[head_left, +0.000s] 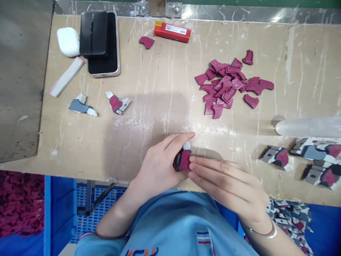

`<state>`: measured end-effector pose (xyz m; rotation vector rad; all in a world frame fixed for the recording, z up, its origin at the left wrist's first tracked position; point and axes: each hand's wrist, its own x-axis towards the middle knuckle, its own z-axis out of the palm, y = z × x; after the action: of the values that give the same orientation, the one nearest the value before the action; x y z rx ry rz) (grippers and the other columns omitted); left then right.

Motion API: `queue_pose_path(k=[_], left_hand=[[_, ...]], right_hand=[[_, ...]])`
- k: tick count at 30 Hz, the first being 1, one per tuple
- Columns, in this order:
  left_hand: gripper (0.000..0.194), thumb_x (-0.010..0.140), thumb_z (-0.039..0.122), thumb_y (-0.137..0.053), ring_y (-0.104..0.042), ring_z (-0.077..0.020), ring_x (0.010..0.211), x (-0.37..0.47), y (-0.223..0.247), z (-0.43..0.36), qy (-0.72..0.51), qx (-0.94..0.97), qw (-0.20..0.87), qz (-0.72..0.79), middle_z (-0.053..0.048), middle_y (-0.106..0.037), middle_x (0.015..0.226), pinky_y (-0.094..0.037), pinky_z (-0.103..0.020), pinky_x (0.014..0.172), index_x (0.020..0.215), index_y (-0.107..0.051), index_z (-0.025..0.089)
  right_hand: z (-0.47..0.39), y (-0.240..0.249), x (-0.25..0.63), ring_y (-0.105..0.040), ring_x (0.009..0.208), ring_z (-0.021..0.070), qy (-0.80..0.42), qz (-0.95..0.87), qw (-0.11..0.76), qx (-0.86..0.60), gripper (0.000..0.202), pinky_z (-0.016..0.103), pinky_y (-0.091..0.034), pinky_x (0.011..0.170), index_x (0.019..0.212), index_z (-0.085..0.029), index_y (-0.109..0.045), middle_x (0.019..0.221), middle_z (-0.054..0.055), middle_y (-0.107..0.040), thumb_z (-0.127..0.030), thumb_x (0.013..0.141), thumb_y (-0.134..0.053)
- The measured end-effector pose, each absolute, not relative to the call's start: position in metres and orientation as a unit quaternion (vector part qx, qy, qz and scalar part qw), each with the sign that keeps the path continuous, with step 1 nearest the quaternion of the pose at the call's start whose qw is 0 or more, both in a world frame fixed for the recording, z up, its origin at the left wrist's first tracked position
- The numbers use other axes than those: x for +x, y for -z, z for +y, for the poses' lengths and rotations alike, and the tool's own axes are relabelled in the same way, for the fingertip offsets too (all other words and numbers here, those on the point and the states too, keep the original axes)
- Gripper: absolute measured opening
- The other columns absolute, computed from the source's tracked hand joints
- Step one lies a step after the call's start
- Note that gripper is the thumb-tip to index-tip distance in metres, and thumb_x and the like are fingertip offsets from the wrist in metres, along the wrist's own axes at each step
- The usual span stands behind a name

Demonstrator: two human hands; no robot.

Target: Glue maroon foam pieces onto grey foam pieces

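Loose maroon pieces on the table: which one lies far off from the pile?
The single maroon piece at the far edge, just left of the red box. The others sit in or beside the pile on the right.

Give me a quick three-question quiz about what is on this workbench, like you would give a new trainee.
1. True or false: both hands touch the small maroon and grey piece at the near edge of the bench.
2. Which lies closest to the orange box? A) the white case B) the lone maroon piece C) the clear bottle
3. What rests on top of the phone?

Key
1. True: the left hand and right hand meet on it.
2. B
3. A black box.
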<state>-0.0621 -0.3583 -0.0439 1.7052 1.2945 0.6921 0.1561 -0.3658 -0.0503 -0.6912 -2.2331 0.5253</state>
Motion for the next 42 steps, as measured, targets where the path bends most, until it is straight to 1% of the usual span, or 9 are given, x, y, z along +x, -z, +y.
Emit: queue_pose_path(k=[5,11,17,20,24,29,35,38,42], left_hand=[[0.057,0.086,0.014,-0.069,-0.078,-0.0247,0.122,-0.062,0.045,-0.359,-0.283,0.679,0.435,0.519,-0.008,-0.078,0.141,-0.065,-0.035,0.107,0.143,-0.068,0.020],[0.063,0.085,0.010,-0.067,-0.077,-0.0238,0.122,-0.059,0.045,-0.360,-0.281,0.654,0.435,0.552,-0.004,-0.075,0.143,-0.067,-0.036,0.105,0.146,-0.066,0.026],[0.075,0.088,0.008,-0.062,-0.076,-0.0262,0.125,-0.058,0.037,-0.367,-0.289,0.622,0.480,0.546,-0.007,-0.068,0.153,-0.067,-0.042,0.109,0.160,-0.055,0.029],[0.075,0.094,0.010,-0.064,-0.079,-0.0234,0.115,-0.062,0.034,-0.370,-0.313,0.608,0.511,0.521,-0.010,-0.065,0.154,-0.069,-0.039,0.106,0.165,-0.050,0.029],[0.058,0.103,0.017,-0.066,-0.082,-0.0191,0.102,-0.065,0.038,-0.371,-0.356,0.550,0.549,0.519,-0.008,-0.070,0.147,-0.072,-0.034,0.098,0.158,-0.061,0.032],[0.053,0.099,0.017,-0.076,-0.084,-0.0179,0.100,-0.064,0.040,-0.375,-0.427,0.454,0.585,0.519,-0.006,-0.077,0.140,-0.072,-0.030,0.096,0.150,-0.069,0.031],[0.057,0.100,0.018,-0.077,-0.085,-0.0219,0.108,-0.065,0.037,-0.375,-0.411,0.438,0.630,0.493,-0.006,-0.078,0.144,-0.073,-0.031,0.094,0.154,-0.068,0.033],[0.064,0.097,0.018,-0.079,-0.086,-0.0213,0.103,-0.066,0.038,-0.375,-0.399,0.436,0.642,0.489,-0.006,-0.077,0.146,-0.074,-0.031,0.092,0.157,-0.065,0.034],[0.061,0.096,0.019,-0.081,-0.086,-0.0195,0.097,-0.066,0.039,-0.375,-0.408,0.427,0.633,0.500,-0.007,-0.079,0.142,-0.074,-0.028,0.087,0.154,-0.067,0.033]], right_hand=[[-0.372,0.062,0.157,-0.085,0.109,0.0272,-0.226,-0.851,0.362,-0.306,0.033,0.041,-0.077,0.086,0.130,-0.032,-0.081,0.120,0.003,-0.086,-0.018,0.107,-0.062],[-0.361,0.052,0.149,-0.083,0.101,0.0231,-0.178,-0.862,0.351,-0.320,0.020,0.036,-0.072,0.083,0.112,-0.017,-0.078,0.103,0.007,-0.087,-0.006,0.104,-0.063],[-0.360,0.049,0.148,-0.082,0.098,0.0234,-0.185,-0.857,0.334,-0.347,0.022,0.038,-0.070,0.081,0.113,-0.021,-0.076,0.104,0.005,-0.088,-0.005,0.104,-0.064],[-0.363,0.051,0.149,-0.082,0.096,0.0239,-0.173,-0.854,0.341,-0.354,0.024,0.038,-0.069,0.081,0.114,-0.021,-0.076,0.104,0.005,-0.087,-0.004,0.102,-0.066],[-0.365,0.052,0.148,-0.082,0.098,0.0244,-0.184,-0.848,0.344,-0.358,0.029,0.038,-0.069,0.081,0.120,-0.024,-0.077,0.104,0.004,-0.087,-0.004,0.100,-0.069],[-0.367,0.053,0.137,-0.080,0.108,0.0261,-0.253,-0.767,0.402,-0.432,0.028,0.043,-0.067,0.096,0.125,-0.025,-0.075,0.114,0.007,-0.085,-0.012,0.100,-0.074],[-0.368,0.053,0.128,-0.079,0.088,0.0238,-0.337,-0.720,0.435,-0.423,0.019,0.039,-0.067,0.079,0.117,-0.026,-0.078,0.099,0.005,-0.082,-0.015,0.102,-0.073],[-0.370,0.054,0.125,-0.080,0.087,0.0245,-0.337,-0.711,0.443,-0.429,0.017,0.040,-0.068,0.078,0.115,-0.026,-0.078,0.098,0.006,-0.082,-0.015,0.102,-0.074],[-0.372,0.057,0.120,-0.080,0.085,0.0244,-0.321,-0.708,0.453,-0.437,0.020,0.040,-0.067,0.077,0.115,-0.026,-0.078,0.096,0.005,-0.082,-0.012,0.100,-0.073]])
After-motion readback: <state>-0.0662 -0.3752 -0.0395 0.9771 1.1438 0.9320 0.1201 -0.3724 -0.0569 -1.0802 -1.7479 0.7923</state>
